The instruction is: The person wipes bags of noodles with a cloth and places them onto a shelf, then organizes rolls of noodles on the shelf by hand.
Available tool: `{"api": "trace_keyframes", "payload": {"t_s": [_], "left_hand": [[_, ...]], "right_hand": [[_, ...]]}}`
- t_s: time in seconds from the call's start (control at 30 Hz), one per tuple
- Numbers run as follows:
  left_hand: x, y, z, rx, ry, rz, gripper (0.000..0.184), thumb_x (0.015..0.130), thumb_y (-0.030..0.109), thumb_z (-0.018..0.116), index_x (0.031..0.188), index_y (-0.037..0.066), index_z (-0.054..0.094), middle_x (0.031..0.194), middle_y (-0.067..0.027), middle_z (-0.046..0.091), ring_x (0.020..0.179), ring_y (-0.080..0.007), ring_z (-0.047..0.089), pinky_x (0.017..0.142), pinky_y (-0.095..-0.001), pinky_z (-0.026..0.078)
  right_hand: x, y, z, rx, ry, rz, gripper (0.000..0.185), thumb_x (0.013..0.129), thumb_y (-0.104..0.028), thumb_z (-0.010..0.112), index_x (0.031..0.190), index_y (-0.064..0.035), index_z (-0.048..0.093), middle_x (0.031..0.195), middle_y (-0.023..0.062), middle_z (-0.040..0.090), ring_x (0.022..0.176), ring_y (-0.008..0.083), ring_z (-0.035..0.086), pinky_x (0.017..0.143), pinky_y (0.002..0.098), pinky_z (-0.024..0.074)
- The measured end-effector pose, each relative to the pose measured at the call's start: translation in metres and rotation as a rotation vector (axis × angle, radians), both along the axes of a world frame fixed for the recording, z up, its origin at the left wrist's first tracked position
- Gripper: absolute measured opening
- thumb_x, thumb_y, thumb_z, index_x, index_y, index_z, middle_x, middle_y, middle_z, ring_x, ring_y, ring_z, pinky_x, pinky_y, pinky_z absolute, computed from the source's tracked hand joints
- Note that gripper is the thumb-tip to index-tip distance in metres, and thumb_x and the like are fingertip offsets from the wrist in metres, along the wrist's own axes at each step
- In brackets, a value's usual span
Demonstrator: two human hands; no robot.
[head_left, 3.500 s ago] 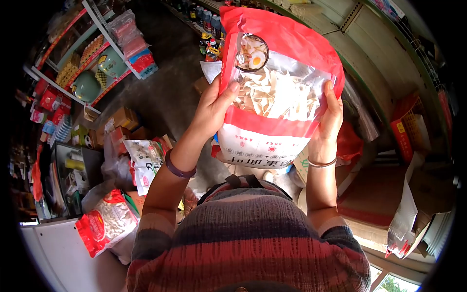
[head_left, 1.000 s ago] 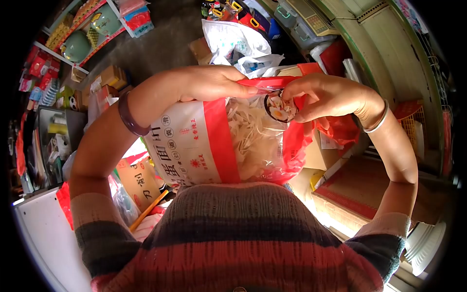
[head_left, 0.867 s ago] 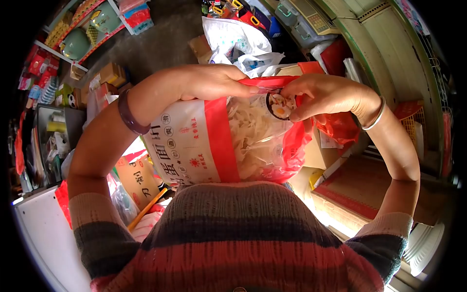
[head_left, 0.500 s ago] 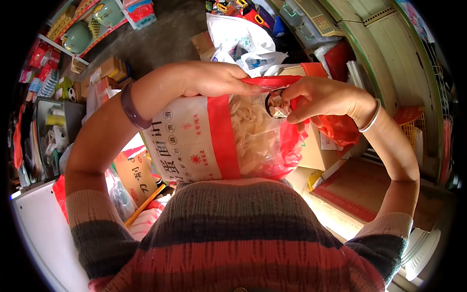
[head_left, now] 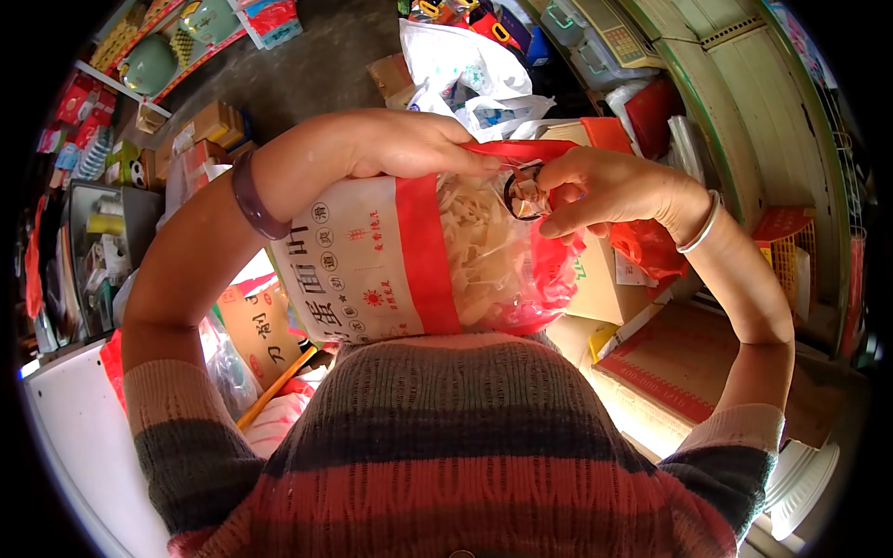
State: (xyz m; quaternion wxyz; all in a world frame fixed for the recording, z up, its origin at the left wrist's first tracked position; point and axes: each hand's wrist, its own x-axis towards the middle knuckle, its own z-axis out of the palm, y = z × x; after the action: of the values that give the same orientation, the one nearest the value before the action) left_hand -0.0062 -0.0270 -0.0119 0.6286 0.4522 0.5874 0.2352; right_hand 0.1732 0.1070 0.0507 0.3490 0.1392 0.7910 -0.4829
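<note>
A large red and white plastic bag (head_left: 428, 251) of wide, pale noodles lies sideways against the striped shirt, its clear window showing the noodles. At its upper edge my left hand (head_left: 423, 147) is closed, thumb along the red border and fingers behind the bag. My right hand (head_left: 605, 191) pinches the bag's red end beside the round food picture (head_left: 526, 193), with the fingers curled. The plastic under the right hand is creased, and the fingertips are partly hidden.
White plastic bags (head_left: 465, 70) lie beyond the hands. Cardboard boxes (head_left: 679, 363) stand at the lower right, near metal shelving (head_left: 753, 102). A scale (head_left: 619, 37) is at the upper right. Another box (head_left: 260, 335) and a white surface (head_left: 74, 446) are at the left.
Since the earliest frame the noodle bag has been turned sideways and lowered against the shirt. The right hand has moved to its red end. Lately the round picture has become more creased.
</note>
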Motion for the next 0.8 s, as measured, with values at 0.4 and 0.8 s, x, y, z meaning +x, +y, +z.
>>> {"api": "trace_keyframes", "payload": {"t_s": [0.4,0.8], "left_hand": [[0.000,-0.015,0.024,0.047,0.013,0.068,0.058,0.084,0.046,0.059,0.113,-0.004,0.054,0.106,-0.0094,0.058,0.098,-0.0121,0.053,0.081,-0.0252,0.043],[-0.003,-0.011,0.012,0.024,0.039,0.045,0.048,0.087,0.041,0.056,0.110,-0.001,0.057,0.098,-0.0068,0.060,0.089,-0.0096,0.056,0.074,-0.0248,0.046]], "right_hand": [[0.016,0.023,0.013,0.060,0.365,-0.355,0.015,0.085,-0.013,0.060,0.097,-0.0041,0.066,0.075,0.0005,0.061,0.050,0.0040,0.050,0.038,0.0157,0.0354],[0.068,0.064,-0.007,-0.007,0.723,-0.777,0.016,0.080,-0.009,0.065,0.094,-0.0017,0.066,0.076,0.0007,0.063,0.060,0.0032,0.051,0.050,0.0159,0.0383]]}}
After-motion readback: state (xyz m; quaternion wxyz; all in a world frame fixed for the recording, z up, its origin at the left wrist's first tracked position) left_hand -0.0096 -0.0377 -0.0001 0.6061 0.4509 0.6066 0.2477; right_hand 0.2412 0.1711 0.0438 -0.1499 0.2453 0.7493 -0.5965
